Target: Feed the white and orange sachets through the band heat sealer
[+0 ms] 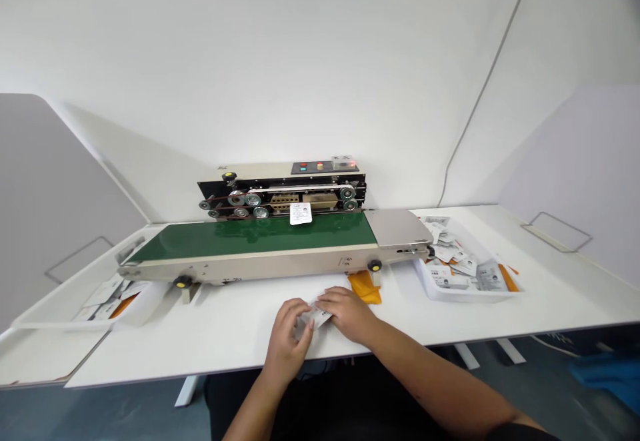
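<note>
Low over the table's front part, my left hand [290, 336] and my right hand [349, 313] both grip a small white printed packet [320, 318]. Fingers cover much of it, so its full shape is hidden. Just behind my right hand lie orange packets [366, 286], partly under the machine's edge. Beyond my hands stands a band sealing machine [280, 194] with a green conveyor belt [200, 240]. Another white printed packet [301, 213] stands upright at the sealing slot, above the belt.
A white bin [470, 294] at the right holds several white and orange packets. At the left, another white bin [37, 318] holds more packets. Grey panels flank the table [210, 334]. The conveyor's black-and-yellow knobs [374, 266] stick out towards me.
</note>
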{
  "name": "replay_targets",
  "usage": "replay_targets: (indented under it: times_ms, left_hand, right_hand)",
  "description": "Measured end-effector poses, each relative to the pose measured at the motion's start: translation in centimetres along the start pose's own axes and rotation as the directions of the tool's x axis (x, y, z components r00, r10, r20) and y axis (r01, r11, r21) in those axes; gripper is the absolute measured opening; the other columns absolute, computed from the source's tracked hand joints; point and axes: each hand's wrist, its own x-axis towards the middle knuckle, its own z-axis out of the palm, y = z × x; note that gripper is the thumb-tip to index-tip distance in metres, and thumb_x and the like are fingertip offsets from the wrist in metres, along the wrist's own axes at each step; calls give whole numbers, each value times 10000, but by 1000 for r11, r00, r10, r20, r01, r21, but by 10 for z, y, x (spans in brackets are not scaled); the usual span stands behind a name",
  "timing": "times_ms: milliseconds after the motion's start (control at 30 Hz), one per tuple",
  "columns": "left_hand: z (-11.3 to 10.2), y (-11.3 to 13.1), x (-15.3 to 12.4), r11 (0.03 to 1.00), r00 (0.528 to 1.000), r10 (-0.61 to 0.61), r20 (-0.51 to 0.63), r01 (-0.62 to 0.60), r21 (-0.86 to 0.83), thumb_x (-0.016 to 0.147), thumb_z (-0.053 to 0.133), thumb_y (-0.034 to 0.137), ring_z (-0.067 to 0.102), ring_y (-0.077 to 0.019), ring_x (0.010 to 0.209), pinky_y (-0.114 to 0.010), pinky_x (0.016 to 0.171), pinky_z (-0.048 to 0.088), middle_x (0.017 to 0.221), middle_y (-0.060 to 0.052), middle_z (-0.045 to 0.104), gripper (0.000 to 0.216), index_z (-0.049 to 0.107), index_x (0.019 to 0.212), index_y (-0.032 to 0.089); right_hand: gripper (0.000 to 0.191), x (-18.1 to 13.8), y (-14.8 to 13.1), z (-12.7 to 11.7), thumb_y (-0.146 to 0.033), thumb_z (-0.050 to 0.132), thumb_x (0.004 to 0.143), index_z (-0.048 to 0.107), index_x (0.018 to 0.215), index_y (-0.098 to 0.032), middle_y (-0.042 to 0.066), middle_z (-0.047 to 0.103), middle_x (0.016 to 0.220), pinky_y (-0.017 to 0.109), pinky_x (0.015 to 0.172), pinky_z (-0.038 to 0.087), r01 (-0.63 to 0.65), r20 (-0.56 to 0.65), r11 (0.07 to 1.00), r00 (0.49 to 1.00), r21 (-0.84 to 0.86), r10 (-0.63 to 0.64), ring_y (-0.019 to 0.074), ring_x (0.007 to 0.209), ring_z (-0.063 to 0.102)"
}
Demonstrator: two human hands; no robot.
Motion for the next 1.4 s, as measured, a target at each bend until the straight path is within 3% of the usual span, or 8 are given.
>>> replay_targets:
  times_ms: [100, 233, 467, 633, 833, 1000, 1167, 1400]
  left_hand:
    - [1, -3, 0, 998, 999, 44, 19, -45, 51, 942, 653, 306, 619, -319, 1168, -463, 953, 557, 1233, -143, 658, 256, 686, 1185, 230]
    - [3, -7, -2, 993, 990, 108, 94, -112, 34, 898, 733, 325, 613, -322, 1175, -498, 1031, 526, 1245, -138, 660, 378, 685, 1263, 245]
    - [2, -10, -4, 998, 998, 70, -6, -70, -5, 1002, 534, 233, 637, -204, 745, -316, 681, 565, 814, -53, 647, 236, 761, 1065, 239]
    - [0, -6, -8, 997, 999, 32, 1, -32, -72, 1001, 548, 294, 682, -219, 794, -328, 740, 578, 858, -64, 705, 187, 718, 983, 217]
    - [-1, -6, -14, 954, 984, -117, 135, 149, -260, 971, 632, 371, 736, -237, 899, -354, 824, 602, 1132, -119, 752, 594, 443, 1503, 189]
    - [-2, -8, -9, 894, 959, -197, 206, 262, -364, 998, 615, 381, 750, -236, 863, -333, 777, 602, 1003, -92, 783, 394, 570, 1341, 193]
    - [-3, -3, -6, 873, 945, -208, 253, 296, -388, 989, 629, 391, 753, -233, 848, -320, 767, 578, 953, -72, 787, 530, 465, 1454, 197]
    - [2, -10, -10, 843, 914, -321, 249, 395, -366, 952, 650, 500, 612, -161, 592, -241, 570, 418, 679, 34, 653, 356, 531, 1130, 215]
  right_hand:
    - [485, -1, 2, -1, -32, 576, 899, 726, 1299, -262, 51, 736, 1291, 483, 1098, 475, 19, -50, 1000, 999, 15, -18, 280, 1287, 581]
    - [445, 0, -2, -8, -15, 567, 893, 739, 1239, -237, 62, 745, 1245, 500, 1092, 472, 97, -101, 995, 990, 28, -94, 285, 1261, 570]
    - [228, 4, -12, -17, -164, 549, 1005, 733, 1125, -227, 86, 760, 1112, 464, 968, 544, 215, -210, 959, 962, 184, -175, 259, 1113, 626]
    - [200, 2, -8, -17, -284, 552, 1039, 735, 1091, -222, 82, 754, 977, 405, 894, 555, 87, -193, 937, 981, 337, -22, 228, 957, 672]
    - [400, -4, -8, -26, -429, 562, 1028, 687, 1344, -220, 117, 742, 1234, 418, 991, 544, -101, -35, 848, 990, 520, 139, 260, 1119, 699]
    - [402, -5, -8, -29, -444, 589, 1006, 725, 1315, -225, 111, 747, 1257, 428, 1011, 547, -151, 42, 787, 987, 598, 158, 267, 1130, 713]
    - [316, -4, -9, -31, -370, 687, 930, 790, 1184, -211, 93, 788, 1147, 390, 912, 585, -203, 61, 715, 974, 669, 219, 260, 1024, 742]
    - [244, -3, -5, -27, -339, 711, 885, 813, 1055, -196, 75, 801, 1016, 336, 806, 567, -254, 61, 703, 956, 665, 287, 231, 911, 729]
